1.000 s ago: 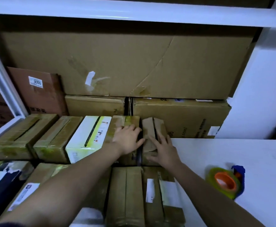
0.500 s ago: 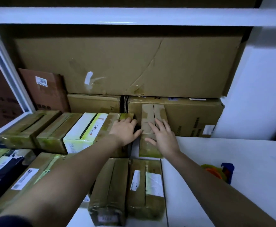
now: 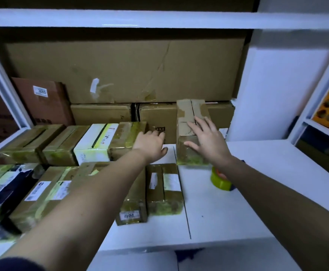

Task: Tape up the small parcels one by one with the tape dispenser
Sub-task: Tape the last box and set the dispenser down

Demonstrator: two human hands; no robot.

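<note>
A small brown parcel (image 3: 189,114) stands apart on the white shelf (image 3: 267,173), its top flaps cracked open along the seam. My right hand (image 3: 206,139) lies flat on its top with fingers spread, thumb against its near left side. My left hand (image 3: 150,143) rests with relaxed fingers on the right end of a taped parcel (image 3: 128,135) in the back row. The tape dispenser (image 3: 220,180), a green roll with blue and orange parts, sits on the shelf just right of the parcel, partly hidden by my right forearm.
Two rows of taped parcels (image 3: 163,188) fill the shelf's left half. Large cardboard boxes (image 3: 120,69) are stacked against the back. A white shelf board (image 3: 159,18) runs overhead. A side shelf (image 3: 320,132) stands at the right.
The small parcel has slid to the right, away from the back row, under my right hand. My left hand stayed on the neighbouring parcel. The view shifted left and back.
</note>
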